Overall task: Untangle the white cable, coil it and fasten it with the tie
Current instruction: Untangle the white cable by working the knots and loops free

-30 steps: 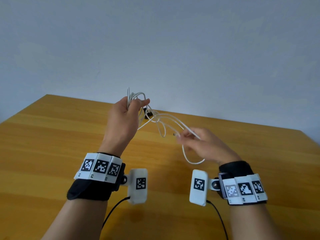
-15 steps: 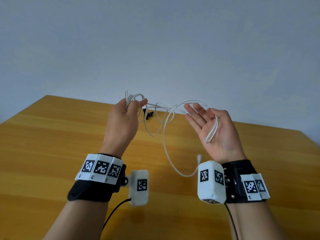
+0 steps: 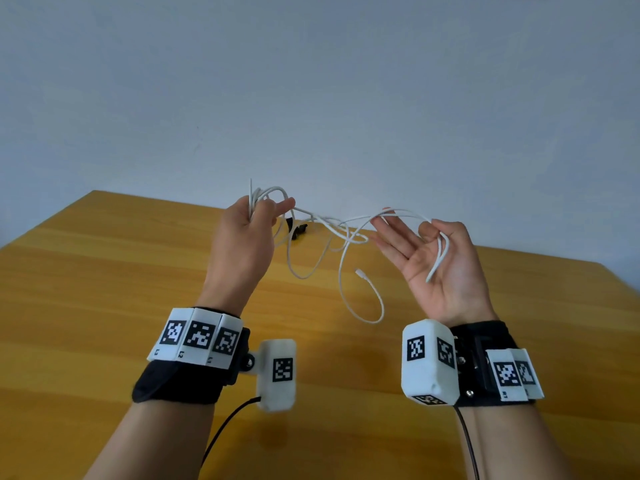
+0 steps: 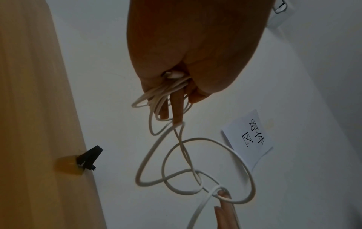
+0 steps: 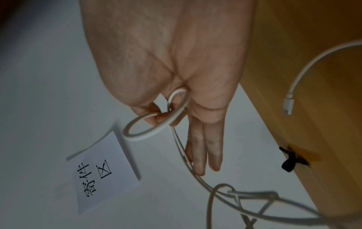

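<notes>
The white cable [image 3: 341, 278] hangs in the air between both hands, above the table. My left hand [image 3: 254, 220] grips a bunch of its loops, and one plug [image 4: 174, 75] shows inside that fist. My right hand [image 3: 427, 252] is turned palm up. Its thumb and curled index finger pinch a strand [image 5: 168, 113], and the other fingers are straight. A loose knot [image 3: 346, 232] sits between the hands. The free plug [image 3: 360, 273] dangles under it. The black tie [image 3: 298, 230] lies on the table near the far edge, beyond the hands.
The wooden table [image 3: 104, 289] stands against a pale wall. A white paper sign [image 4: 248, 139] with black characters is fixed to the wall. Both wrists carry black bands with white tagged camera units.
My right hand has turned from palm down to palm up and risen level with the left hand. The cable is now spread wider, and the free plug has swung up. The left hand stays put.
</notes>
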Motion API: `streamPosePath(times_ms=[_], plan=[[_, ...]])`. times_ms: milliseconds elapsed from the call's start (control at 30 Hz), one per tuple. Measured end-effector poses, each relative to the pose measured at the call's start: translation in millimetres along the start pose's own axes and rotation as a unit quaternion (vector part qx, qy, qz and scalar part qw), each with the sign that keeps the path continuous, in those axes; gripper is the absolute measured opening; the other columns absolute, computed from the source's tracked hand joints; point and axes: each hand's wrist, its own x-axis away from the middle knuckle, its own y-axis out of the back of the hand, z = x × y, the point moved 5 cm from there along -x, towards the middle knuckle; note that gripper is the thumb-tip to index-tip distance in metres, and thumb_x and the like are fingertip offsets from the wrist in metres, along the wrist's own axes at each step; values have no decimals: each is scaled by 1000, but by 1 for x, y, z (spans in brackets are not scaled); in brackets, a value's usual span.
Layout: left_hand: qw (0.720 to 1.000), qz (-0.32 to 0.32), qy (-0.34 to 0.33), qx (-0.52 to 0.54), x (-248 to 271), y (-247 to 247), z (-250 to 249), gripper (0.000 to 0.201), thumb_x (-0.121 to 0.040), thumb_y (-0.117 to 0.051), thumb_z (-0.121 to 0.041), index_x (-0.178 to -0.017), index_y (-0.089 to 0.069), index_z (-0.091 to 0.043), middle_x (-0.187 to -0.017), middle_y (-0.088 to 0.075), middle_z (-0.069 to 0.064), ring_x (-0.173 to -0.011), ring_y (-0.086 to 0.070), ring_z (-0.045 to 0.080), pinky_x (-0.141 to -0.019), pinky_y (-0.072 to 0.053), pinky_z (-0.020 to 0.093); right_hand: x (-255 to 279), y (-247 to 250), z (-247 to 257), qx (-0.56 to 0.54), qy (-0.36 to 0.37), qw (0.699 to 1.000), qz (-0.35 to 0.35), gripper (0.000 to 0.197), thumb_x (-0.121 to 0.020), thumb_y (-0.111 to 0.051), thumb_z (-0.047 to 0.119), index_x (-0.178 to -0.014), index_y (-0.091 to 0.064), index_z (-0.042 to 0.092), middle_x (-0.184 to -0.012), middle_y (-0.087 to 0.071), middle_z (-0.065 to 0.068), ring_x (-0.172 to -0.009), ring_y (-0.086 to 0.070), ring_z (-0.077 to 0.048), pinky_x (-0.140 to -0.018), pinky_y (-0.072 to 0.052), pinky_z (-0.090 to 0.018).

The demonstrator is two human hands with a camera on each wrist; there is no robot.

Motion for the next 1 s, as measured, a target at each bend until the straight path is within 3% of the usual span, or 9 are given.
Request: streamPosePath(times_ms=[133,200,300,367,433,533,767,867,1000], plan=[[1000,-7,-15,12,-2,3,1,34,-98,-43,-31,-102,-77,-24,-103,-76,-22,-91,-49,14,-72,-40,32,-1,3,-1,11,-23,1000,3,43,-101,-43,18,-60,-53,12,-115,-68,-28,-120,-66,-47,-100,-52,-59],[1000,-5,-24,11,-3,3,1,35,-99,-43,-30,-105,-75,-17,-110,-76,-25,-90,-51,14,-69,-40,28,-1,3,-2,0,-24,1000,13,42,-101,-42,19,-61,-52,12,-115,-69,-24,-122,-65,-48,-101,-52,-59],[999,3,-32,0,-4,1,2,41,-99,-42,-31,-113,-70,-5,-113,-75,-24,-92,-65,6,-75,-46,25,-1,2,-3,-26,-21,999,41,40,-101,-40,23,-63,-50,13,-117,-67,-20,-126,-62,-49,-101,-52,-61],[999,12,-35,-3,-4,-1,2,43,-100,-42,-31,-115,-65,2,-113,-75,-23,-97,-68,-2,-80,-48,27,-2,2,-4,-47,-23,997,60,35,-97,-45,24,-64,-51,13,-117,-65,-19,-127,-59,-52,-100,-51,-64],[999,16,-37,-5,-2,-3,1,43,-100,-43,-30,-115,-65,4,-113,-76,-23,-95,-68,0,-82,-47,31,-3,2,-4,-50,-25,996,72,34,-94,-47,26,-62,-52,14,-114,-63,-17,-127,-58,-55,-98,-50,-69],[999,11,-35,-4,0,-4,-1,38,-100,-42,-31,-111,-73,-10,-112,-76,-24,-93,-64,9,-85,-46,32,-3,3,-5,-46,-29,996,76,41,-98,-42,28,-61,-52,15,-111,-62,-16,-127,-56,-58,-99,-44,-74],[999,28,-34,30,5,-7,-8,32,-103,-44,-27,-100,-75,-28,-114,-77,-14,-115,-66,-2,-102,-49,26,1,3,-4,-48,-31,997,54,40,-104,-36,30,-68,-44,16,-106,-62,-15,-124,-57,-61,-97,-45,-74],[998,30,-26,55,8,-8,-12,31,-105,-43,-24,-101,-74,-25,-113,-78,-13,-115,-67,-1,-103,-48,21,1,4,-5,-31,-27,998,42,38,-103,-38,29,-67,-46,17,-112,-65,-12,-127,-59,-53,-98,-50,-67],[997,20,-15,74,7,-4,-12,30,-105,-43,-21,-102,-72,-16,-112,-78,-12,-115,-67,2,-104,-48,20,5,2,0,-49,16,999,18,42,-94,-37,22,-58,-59,17,-119,-72,-7,-131,-62,-29,-110,-46,-51]])
